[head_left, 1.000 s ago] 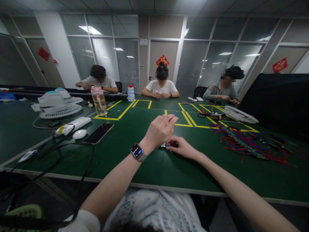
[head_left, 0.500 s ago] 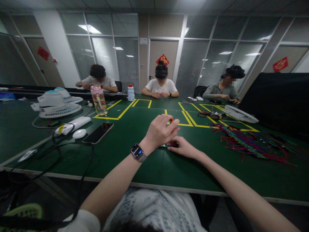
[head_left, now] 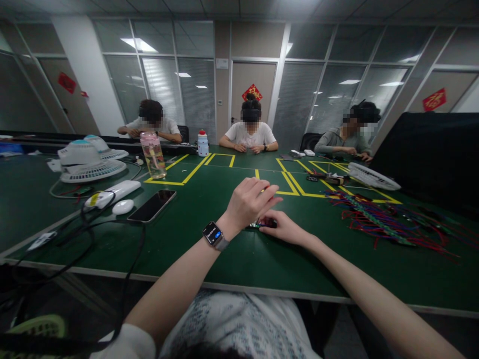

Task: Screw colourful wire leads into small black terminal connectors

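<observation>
Green table (head_left: 209,249): left hand (head_left: 249,202) arched, pinching; right hand (head_left: 282,227) pins small board (head_left: 256,225).

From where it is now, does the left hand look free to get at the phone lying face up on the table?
Probably yes. The left hand is raised over a small part beside the right hand, and bare green table lies between it and the phone. Whether it grips something small cannot be told.
</observation>
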A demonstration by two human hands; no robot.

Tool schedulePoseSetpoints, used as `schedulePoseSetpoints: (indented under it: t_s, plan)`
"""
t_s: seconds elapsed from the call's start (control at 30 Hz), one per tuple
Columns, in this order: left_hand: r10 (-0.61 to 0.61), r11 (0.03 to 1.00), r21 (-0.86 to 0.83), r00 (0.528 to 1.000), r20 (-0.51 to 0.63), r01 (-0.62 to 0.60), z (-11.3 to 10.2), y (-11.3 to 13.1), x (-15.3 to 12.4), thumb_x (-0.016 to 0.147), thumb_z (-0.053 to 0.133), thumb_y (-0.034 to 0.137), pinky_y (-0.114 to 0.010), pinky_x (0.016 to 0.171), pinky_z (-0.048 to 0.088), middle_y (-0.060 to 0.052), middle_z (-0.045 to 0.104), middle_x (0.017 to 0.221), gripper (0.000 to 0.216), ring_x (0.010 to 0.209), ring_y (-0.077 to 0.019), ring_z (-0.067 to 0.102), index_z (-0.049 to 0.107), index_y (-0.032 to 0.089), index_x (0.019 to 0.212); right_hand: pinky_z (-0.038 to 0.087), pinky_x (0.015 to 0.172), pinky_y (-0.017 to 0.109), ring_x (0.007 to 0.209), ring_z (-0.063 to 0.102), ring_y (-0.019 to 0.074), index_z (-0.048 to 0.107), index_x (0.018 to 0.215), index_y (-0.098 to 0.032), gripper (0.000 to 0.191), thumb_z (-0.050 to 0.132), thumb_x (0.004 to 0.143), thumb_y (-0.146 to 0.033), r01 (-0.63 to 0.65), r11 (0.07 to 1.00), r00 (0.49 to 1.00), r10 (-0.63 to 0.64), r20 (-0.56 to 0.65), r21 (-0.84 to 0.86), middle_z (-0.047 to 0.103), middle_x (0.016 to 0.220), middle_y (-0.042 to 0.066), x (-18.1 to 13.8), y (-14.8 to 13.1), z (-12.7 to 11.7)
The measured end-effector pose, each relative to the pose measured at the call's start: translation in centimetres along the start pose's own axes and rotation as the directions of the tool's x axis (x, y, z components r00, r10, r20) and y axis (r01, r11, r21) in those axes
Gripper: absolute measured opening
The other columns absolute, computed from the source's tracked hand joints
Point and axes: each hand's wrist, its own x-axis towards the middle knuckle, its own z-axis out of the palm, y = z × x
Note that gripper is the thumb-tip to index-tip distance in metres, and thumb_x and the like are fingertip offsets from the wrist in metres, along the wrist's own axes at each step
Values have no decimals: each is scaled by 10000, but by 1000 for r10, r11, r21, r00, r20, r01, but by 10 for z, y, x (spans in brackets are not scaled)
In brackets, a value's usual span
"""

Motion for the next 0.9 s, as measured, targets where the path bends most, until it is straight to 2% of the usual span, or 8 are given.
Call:
schedulePoseSetpoints:
  t_s: [0.1,0.27,0.4,0.6,0.73,0.8,0.9]
  plan:
    - [-15,1000,5,1000,24,15,1,0,-1,942,476,342,-341,723,491,-101,661,908,260,843,-203,605,616,141,1028,447,625,265,653,534,135,661,862,-162,105,652,763,-196,2,1000,1000,-2,-10,-12,607,722,3,0,2,1]
    - [-42,998,-56,999,17,43,4,1,-1,934,380,160,-356,865,501,-136,663,1115,319,1030,-204,602,572,109,1184,445,624,264,656,530,134,653,849,-161,88,646,770,-202,6,1000,1000,-6,-4,2,603,720,2,0,1,0]
    - [-18,998,-57,1000,20,19,4,1,0,941,392,151,-347,866,499,-128,666,1137,357,1027,-195,607,514,102,1273,444,637,268,666,532,137,649,859,-162,94,636,768,-183,9,1000,1000,-10,8,7,609,730,4,0,-1,-1]
    - [-9,999,-46,999,-30,8,2,0,0,942,499,280,-319,761,486,-97,682,972,240,883,-184,615,594,119,1092,445,650,274,681,537,142,662,884,-156,123,629,768,-181,0,1000,1000,0,17,16,612,743,10,0,-2,-1]
    - [-5,1000,-9,1000,-26,5,2,0,-1,926,521,374,-323,715,479,-90,663,913,296,828,-193,602,613,153,1100,434,620,266,654,531,136,663,870,-159,112,639,766,-196,-8,1000,1000,8,12,5,598,718,1,0,1,0]
    - [-19,1000,-6,1000,-25,19,3,1,-1,937,492,358,-330,733,489,-106,661,961,300,861,-202,607,615,152,1117,431,613,265,644,525,134,662,863,-158,109,644,763,-197,-8,1000,1000,8,3,-4,590,705,-3,0,1,1]
    - [-35,999,-38,999,-10,34,3,2,0,951,417,229,-343,821,499,-137,657,1103,294,993,-209,606,592,120,1161,437,629,268,659,530,137,659,866,-153,111,645,763,-193,-8,1000,1000,8,-4,-3,599,723,5,0,0,0]
